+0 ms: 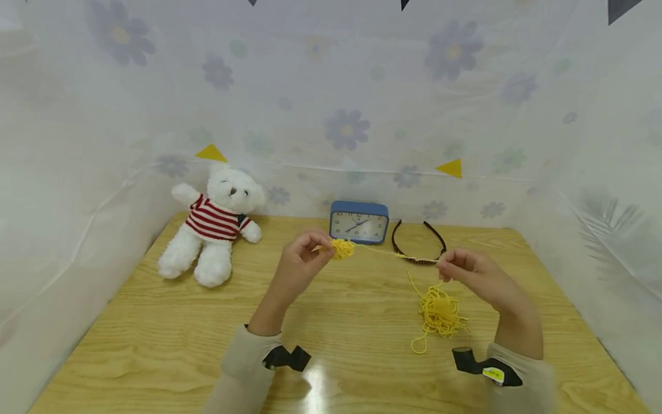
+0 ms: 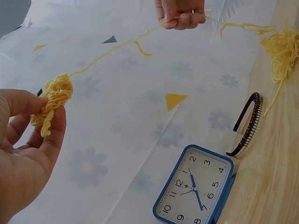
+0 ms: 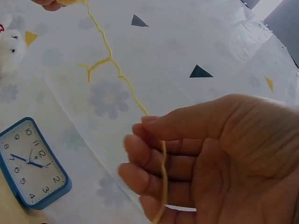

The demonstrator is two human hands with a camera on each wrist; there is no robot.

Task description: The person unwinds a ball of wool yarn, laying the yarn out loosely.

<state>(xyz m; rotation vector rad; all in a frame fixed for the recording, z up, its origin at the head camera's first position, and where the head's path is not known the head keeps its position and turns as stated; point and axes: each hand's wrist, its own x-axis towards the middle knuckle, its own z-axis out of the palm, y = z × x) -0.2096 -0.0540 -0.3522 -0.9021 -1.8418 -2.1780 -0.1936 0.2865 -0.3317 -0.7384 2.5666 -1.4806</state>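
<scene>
A small wound bundle of yellow yarn (image 2: 58,93) is pinched between the thumb and fingers of my left hand (image 1: 305,259). From it a strand of yarn (image 3: 103,39) runs across to my right hand (image 1: 476,276), which pinches it between thumb and forefinger. Partway along the strand a short loose end sticks out. Past the right hand's fingers the yarn continues down toward a loose tangled pile of yellow yarn (image 1: 441,310) on the table, below the right hand in the head view. Both hands are raised over the table.
A blue alarm clock (image 1: 359,223) stands at the back of the wooden table (image 1: 331,310), with a dark beaded headband (image 1: 445,241) to its right. At the back left sits a white teddy bear (image 1: 213,230) in a striped shirt. A flower-patterned sheet (image 1: 289,132) surrounds the table.
</scene>
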